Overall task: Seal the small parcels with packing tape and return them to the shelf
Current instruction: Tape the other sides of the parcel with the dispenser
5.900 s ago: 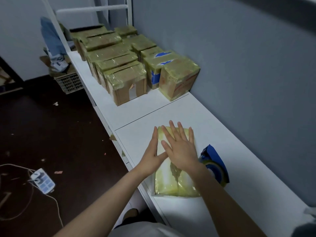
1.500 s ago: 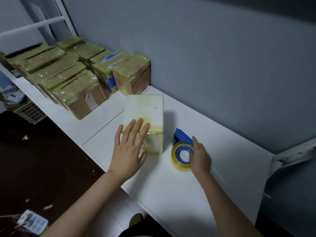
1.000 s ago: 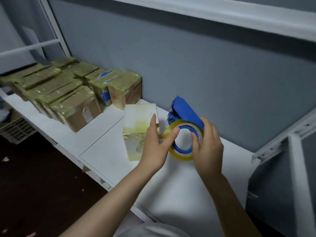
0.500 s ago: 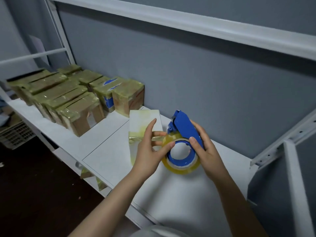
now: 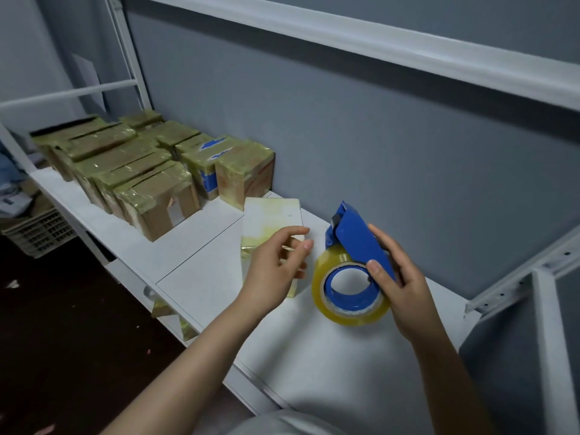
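Drawn back from tape (image 5: 353, 246) with left hand (image 5: 274, 273), fingers loosely curled, pinching its end or not cannot tell; gripping tape in right hand (image 5: 403, 284); parcel (image 5: 270, 218) upright on shelf (image 5: 329, 356), seemingly light, stiff, slick: hold opposite sides.

At your far left sits a pale, lattice-sided plastic crate (image 5: 40, 232), standing on the dark floor (image 5: 69, 334). That floor spreads from the crate toward you and to its right. Just in front of the crate you can see a small pale scrap (image 5: 12, 284) lying on it. Above the crate there is a piece of brown cardboard (image 5: 39, 199), and higher still some blue fabric (image 5: 8, 166). Well above the crate a white sheet (image 5: 86, 78) hangs against the grey wall (image 5: 392, 146), which runs far off to the crate's right.
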